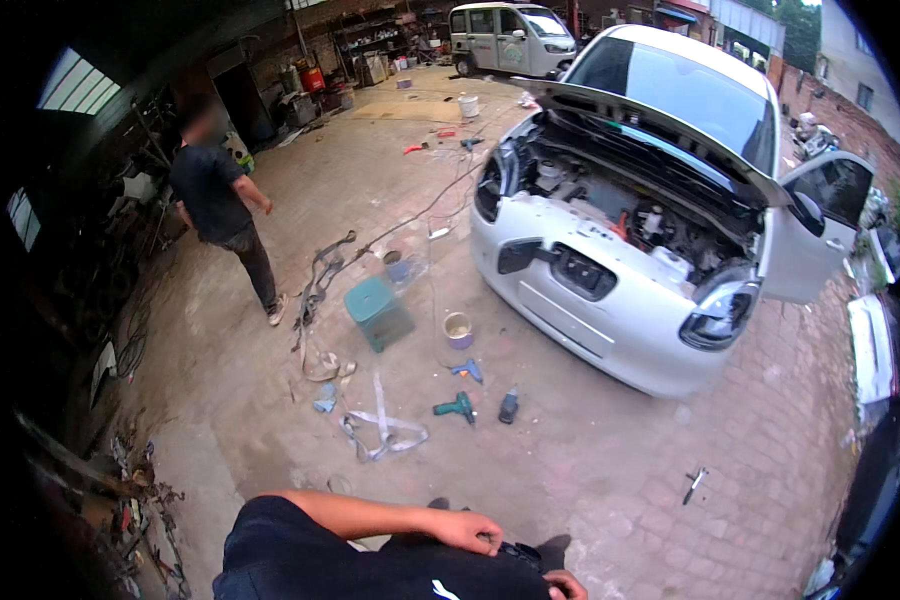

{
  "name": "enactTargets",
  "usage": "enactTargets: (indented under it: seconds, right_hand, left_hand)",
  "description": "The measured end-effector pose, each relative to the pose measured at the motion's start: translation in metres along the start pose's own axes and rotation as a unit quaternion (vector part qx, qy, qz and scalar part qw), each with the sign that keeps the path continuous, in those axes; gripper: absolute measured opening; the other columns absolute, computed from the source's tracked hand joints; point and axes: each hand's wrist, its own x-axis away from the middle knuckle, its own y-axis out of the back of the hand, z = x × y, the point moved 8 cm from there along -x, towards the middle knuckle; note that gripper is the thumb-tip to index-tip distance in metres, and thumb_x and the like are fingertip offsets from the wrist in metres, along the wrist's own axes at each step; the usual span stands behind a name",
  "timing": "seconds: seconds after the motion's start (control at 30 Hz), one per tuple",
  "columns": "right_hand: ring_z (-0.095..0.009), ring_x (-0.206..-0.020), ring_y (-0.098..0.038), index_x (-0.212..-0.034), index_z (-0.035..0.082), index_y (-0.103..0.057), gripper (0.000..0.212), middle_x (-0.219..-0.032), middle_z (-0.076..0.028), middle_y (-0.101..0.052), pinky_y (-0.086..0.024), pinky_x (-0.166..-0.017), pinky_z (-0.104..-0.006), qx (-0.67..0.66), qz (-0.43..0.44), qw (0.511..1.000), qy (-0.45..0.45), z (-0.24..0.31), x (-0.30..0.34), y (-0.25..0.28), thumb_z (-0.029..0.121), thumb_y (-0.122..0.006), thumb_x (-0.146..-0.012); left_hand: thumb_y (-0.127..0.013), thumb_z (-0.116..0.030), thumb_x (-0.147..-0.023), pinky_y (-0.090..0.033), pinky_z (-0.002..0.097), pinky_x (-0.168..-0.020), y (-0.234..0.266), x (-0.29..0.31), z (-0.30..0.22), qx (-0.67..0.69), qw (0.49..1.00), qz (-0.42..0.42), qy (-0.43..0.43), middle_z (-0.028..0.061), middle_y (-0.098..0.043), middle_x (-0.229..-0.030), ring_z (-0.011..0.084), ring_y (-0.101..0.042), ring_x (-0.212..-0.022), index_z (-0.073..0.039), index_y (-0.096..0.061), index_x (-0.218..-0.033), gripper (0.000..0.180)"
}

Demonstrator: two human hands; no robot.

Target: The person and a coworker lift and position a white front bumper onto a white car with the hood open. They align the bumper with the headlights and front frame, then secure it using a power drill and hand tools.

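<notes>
1. One paved brick yard [610,470] fronting an open workshop.
2. One white car [620,230], bonnet up, at 1 o'clock; one green stool [378,312], one green drill [457,407], one person [220,205] at 10.
3. Left hand [467,530] curls loosely around a dark object [518,551] at 6 o'clock; right hand [567,585] mostly cropped, grip cannot be told.

My right hand [564,586] is cut off by the lower edge, so I cannot tell whether its fingers are curled or spread. The small dark object [519,551] just beside my left hand [467,530] is half covered by my fingers, and its kind is unclear. My legs below the hands run out of the picture. Far ahead of my hands, the small things on the pavement near the white car [610,300] are too small to name. Well off to my left, the shed [90,200] is lost in shadow.
</notes>
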Motion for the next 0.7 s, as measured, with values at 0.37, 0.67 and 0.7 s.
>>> enactTargets:
  seconds: [0.37, 0.67, 0.7]
  right_hand:
    - [-0.019, -0.101, -0.064, -0.121, 0.003, -0.065, 0.030, -0.107, -0.009, -0.068, -0.052, -0.088, -0.0335, 0.012, 0.101, 0.991, 0.082, 0.121, 0.068, 0.163, 0.020, -0.068, -0.096]
    - [-0.013, -0.084, -0.065, -0.107, 0.005, -0.067, 0.019, -0.091, -0.002, -0.069, -0.052, -0.079, -0.0325, -0.021, 0.063, 0.998, 0.002, 0.113, 0.047, 0.247, 0.015, -0.071, -0.091]
    - [-0.019, -0.081, -0.067, -0.100, 0.006, -0.068, 0.015, -0.085, -0.004, -0.068, -0.053, -0.075, -0.0333, 0.009, 0.035, 0.999, 0.012, 0.136, 0.030, 0.253, 0.011, -0.073, -0.087]
  left_hand:
    - [-0.060, -0.014, -0.094, -0.048, 0.0282, -0.080, -0.046, -0.133, -0.081, -0.021, 0.996, 0.046, 0.072, -0.0004, -0.066, -0.091, 0.0083, -0.058, -0.088, -0.001, -0.066, -0.103, 0.017]
    - [-0.065, -0.010, -0.093, -0.044, 0.0297, -0.068, 0.007, -0.198, -0.112, -0.035, 0.994, 0.037, 0.099, -0.0040, -0.056, -0.080, 0.0077, -0.050, -0.076, -0.003, -0.066, -0.100, 0.011]
    - [-0.067, -0.011, -0.092, -0.044, 0.0307, -0.066, 0.008, -0.211, -0.116, -0.059, 0.994, 0.045, 0.083, -0.0028, -0.056, -0.078, 0.0092, -0.051, -0.074, -0.004, -0.066, -0.099, 0.010]
